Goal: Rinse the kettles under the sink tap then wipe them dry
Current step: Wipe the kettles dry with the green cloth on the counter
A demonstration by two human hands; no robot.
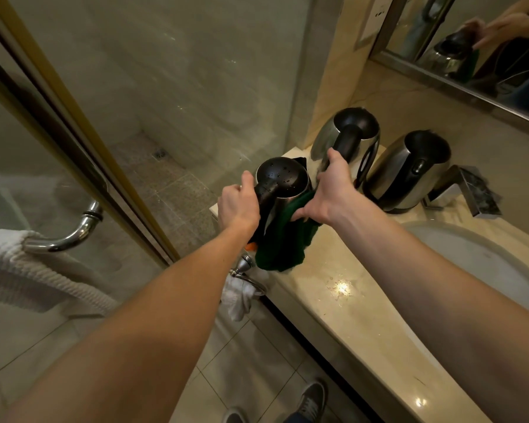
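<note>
Your left hand [237, 206] is clamped round the black handle of the near kettle [283, 180] — held at the left end of the counter [348, 300], lid beaded with drops. Your right hand [333, 193] pinches the green cloth [283, 242] against its side — both arms outstretched.

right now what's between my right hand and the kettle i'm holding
A green cloth, held by the right hand against the side of the kettle that the left hand grips by its handle, as the head view shows.
</note>
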